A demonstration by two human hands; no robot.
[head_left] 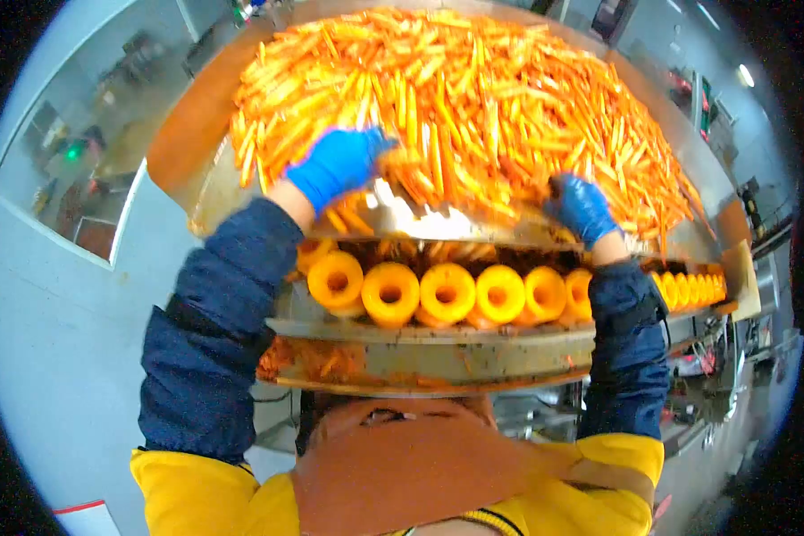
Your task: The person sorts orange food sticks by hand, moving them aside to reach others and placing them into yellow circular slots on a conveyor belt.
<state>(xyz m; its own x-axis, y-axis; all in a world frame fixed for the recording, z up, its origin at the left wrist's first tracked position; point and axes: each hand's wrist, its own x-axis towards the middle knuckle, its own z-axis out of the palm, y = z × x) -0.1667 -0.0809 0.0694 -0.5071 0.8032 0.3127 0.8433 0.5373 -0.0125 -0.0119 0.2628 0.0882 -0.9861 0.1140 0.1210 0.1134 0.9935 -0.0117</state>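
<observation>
Long, slender, glossy orange carrots (pixel 500 85) lie in a broad, loose heap on a shiny metal bench (pixel 402 219), covering most of its far part. Whole-looking and stick-straight for the most part, they overlap at many angles: those near the middle point mostly toward the near edge, while others, on the left and right, slant or lie crosswise. A few lie apart, below the heap's near left side.

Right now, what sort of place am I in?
Probably a food-processing workshop: there's a heap of what look like carrots on a metal surface, a row of round orange fittings, and your blue gloves.
</observation>
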